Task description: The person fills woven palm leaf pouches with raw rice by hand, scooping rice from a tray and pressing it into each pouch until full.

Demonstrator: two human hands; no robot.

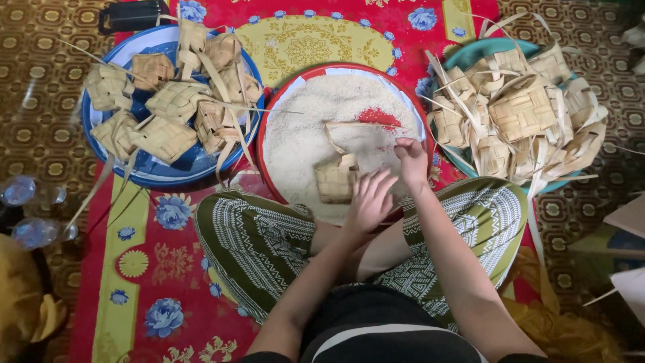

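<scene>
A person sits cross-legged on a patterned red mat (154,269) with a round red tray (269,128) of white rice (302,121) just beyond the knees. The left hand (368,202) rests over the near edge of the rice with its fingers spread and loosely curved, steadying a woven leaf pouch (336,178) that stands partly sunk in the grains; the fingertips touch the pouch's right side, but I cannot tell whether they actually grip it. The right hand (411,158) is just beyond and to the right, its fingers drawn together as if pinching rice, though what they hold is hidden. A loose leaf strip rises from the pouch toward the far side. To the far left, a blue dish (195,165) carries a heap of similar pouches; to the far right, a teal basin (484,48) holds a larger pile. From here, grains could easily spill over the tray's near rim onto the person's lap if the pouch tips, since it stands close to that edge and is only lightly steadied. The loose strip could also snag a finger and pull the weave slack.
</scene>
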